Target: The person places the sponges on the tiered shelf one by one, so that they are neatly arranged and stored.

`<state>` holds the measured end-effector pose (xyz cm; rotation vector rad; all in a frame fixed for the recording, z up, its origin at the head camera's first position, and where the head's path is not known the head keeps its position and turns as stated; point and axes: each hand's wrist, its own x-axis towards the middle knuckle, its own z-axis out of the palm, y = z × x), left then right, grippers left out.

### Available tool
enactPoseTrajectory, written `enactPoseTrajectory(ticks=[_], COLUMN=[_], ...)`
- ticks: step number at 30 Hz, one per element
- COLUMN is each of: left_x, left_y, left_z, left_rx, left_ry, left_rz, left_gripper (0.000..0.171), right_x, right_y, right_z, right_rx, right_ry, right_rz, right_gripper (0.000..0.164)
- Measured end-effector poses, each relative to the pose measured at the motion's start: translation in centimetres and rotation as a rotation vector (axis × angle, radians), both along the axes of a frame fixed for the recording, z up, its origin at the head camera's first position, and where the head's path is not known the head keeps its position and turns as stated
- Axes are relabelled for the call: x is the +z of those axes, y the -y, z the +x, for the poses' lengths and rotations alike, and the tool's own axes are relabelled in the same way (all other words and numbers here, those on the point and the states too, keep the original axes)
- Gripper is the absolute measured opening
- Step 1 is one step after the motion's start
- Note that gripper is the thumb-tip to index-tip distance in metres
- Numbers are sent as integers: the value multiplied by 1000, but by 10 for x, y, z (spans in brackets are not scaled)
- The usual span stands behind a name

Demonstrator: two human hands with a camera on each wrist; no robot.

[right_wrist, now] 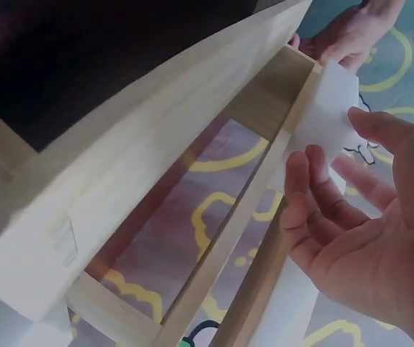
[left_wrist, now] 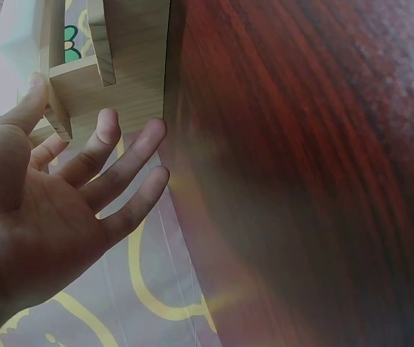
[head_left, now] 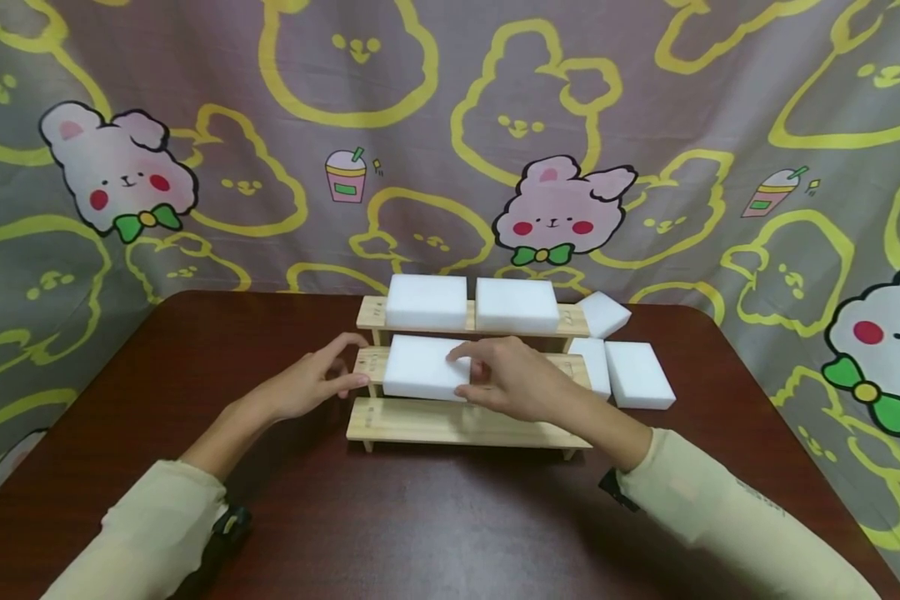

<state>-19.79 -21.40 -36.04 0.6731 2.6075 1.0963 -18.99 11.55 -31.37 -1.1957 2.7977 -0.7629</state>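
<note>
A three-tier wooden stand (head_left: 465,421) stands on the table. On the left part of its middle tier lies a white foam block (head_left: 420,367). My right hand (head_left: 517,379) pinches this block at its right end, index finger over the top and thumb at the front corner. In the right wrist view, the other fingers of the right hand (right_wrist: 381,231) are curled beside the block (right_wrist: 326,112). My left hand (head_left: 311,387) is at the left end of the middle tier. Its fingers (left_wrist: 138,155) are spread and its thumb rests against the wood in the left wrist view.
Two more white blocks (head_left: 427,300) (head_left: 517,304) sit side by side on the top tier. Several others, one of them a block (head_left: 640,375) lying flat, are on the dark red table (head_left: 270,500) right of the stand. A patterned curtain (head_left: 435,225) hangs behind.
</note>
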Motion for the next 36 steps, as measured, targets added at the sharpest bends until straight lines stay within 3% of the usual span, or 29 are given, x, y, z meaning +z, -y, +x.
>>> enactPoseTrajectory(ticks=[17, 36], left_x=[-2, 3], left_y=[1, -2], left_z=[-1, 3], left_rx=[2, -8], left_ry=[-2, -3], left_rz=[2, 20], left_gripper=[48, 49], right_x=[-8, -13], right_y=[4, 6], right_z=[-4, -15], right_rx=[-10, 0], right_ry=[-83, -70], right_rz=[-88, -123], right_gripper=[23, 22])
